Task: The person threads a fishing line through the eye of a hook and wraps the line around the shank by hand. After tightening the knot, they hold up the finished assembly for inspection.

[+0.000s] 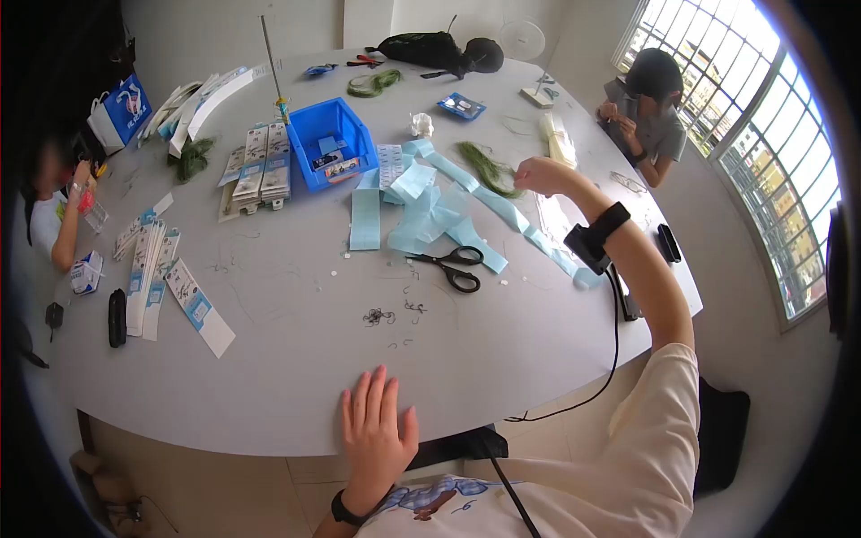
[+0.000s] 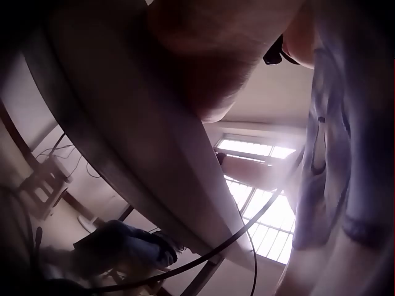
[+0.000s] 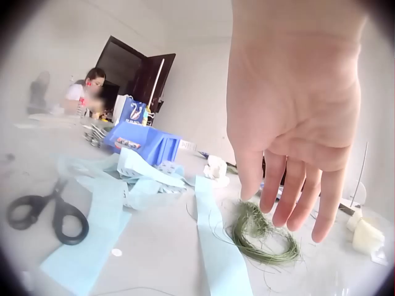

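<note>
My right hand (image 1: pixel 549 177) reaches far across the table, its fingers extended downward in the right wrist view. Right beneath its fingertips lies a loose coil of thin green strands (image 3: pixel 262 237), which the thumb tip overlaps in that view. From the head view the same green coil (image 1: pixel 487 167) sits just left of the hand, beside a light blue strip (image 1: pixel 504 212). My left hand (image 1: pixel 377 430) rests on the near table edge with fingers spread forward, holding nothing. Ahead of it lie small dark hooks (image 1: pixel 378 316) in a loose pile.
Black scissors (image 1: pixel 453 266) lie mid-table by crumpled light blue strips (image 1: pixel 430 220). Behind stands a blue bin (image 1: pixel 334 134), with stacked printed cards (image 1: pixel 263 166) to its left. A black cable (image 1: pixel 615 345) hangs from my right wrist. Other people sit at the far left and right.
</note>
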Demonstrator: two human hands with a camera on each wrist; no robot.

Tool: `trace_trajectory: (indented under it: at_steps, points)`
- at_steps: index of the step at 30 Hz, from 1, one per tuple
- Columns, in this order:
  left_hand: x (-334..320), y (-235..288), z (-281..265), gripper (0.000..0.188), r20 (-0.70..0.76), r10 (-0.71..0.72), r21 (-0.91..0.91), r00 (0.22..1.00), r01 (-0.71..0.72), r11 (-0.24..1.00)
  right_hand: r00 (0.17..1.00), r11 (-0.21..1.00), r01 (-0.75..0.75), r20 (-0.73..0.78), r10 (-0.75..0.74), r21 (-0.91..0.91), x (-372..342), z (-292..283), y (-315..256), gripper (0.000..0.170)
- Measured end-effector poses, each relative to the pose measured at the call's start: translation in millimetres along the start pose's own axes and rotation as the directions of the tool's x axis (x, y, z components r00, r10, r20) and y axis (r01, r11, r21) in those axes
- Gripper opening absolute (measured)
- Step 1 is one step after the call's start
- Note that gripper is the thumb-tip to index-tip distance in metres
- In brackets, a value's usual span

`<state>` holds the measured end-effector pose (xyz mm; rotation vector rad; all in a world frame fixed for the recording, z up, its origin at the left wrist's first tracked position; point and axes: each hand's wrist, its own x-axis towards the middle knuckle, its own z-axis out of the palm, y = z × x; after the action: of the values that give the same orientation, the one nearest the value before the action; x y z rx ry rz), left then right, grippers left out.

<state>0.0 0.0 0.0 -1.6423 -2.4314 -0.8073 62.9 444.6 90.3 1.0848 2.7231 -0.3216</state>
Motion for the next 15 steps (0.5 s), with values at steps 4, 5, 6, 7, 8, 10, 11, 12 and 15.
trace_trajectory:
  at_steps: [4, 5, 6, 7, 8, 10, 11, 12, 15]
  points:
    - [-4, 10, -1, 0.036, -0.022, -0.052, -0.066, 0.998, 0.051, 0.997, 0.981, 0.993, -0.068, -0.190, 0.048, -0.098, 62, 29, -1, 0.025]
    - [-7, 10, -1, 0.034, -0.010, -0.069, -0.076, 0.998, 0.068, 0.995, 0.964, 0.998, -0.066, -0.257, 0.061, -0.011, 56, 28, -14, 0.023]
    - [-7, 10, 1, 0.032, -0.056, -0.055, -0.025, 0.997, 0.054, 0.998, 0.952, 1.000, -0.029, -0.305, 0.025, -0.007, 76, 39, -2, 0.022]
    - [-5, 10, 3, 0.032, -0.065, -0.050, -0.030, 0.997, 0.048, 0.998, 0.935, 1.000, 0.007, -0.354, -0.008, -0.003, 98, 53, 14, 0.022]
    - [-4, 10, 2, 0.031, -0.074, -0.056, -0.037, 0.996, 0.054, 0.998, 0.909, 0.998, 0.041, -0.413, -0.056, -0.046, 102, 55, 16, 0.020]
    - [2, 18, -12, 0.031, -0.060, -0.072, -0.112, 0.996, 0.065, 0.992, 0.938, 0.999, -0.015, -0.347, 0.000, -0.038, 109, 41, 19, 0.019]
    - [2, 16, -8, 0.031, -0.045, -0.069, -0.118, 0.997, 0.063, 0.991, 0.961, 0.998, -0.065, -0.270, 0.056, -0.026, 109, 36, 20, 0.018]
    - [1, 14, -3, 0.029, -0.054, -0.061, -0.077, 0.997, 0.057, 0.995, 0.979, 0.996, -0.084, -0.190, 0.076, -0.032, 106, 27, 21, 0.017]
    - [2, 17, -11, 0.027, -0.050, -0.055, -0.072, 0.997, 0.051, 0.996, 0.975, 0.980, 0.057, -0.201, -0.096, -0.191, 89, 4, 24, 0.016]
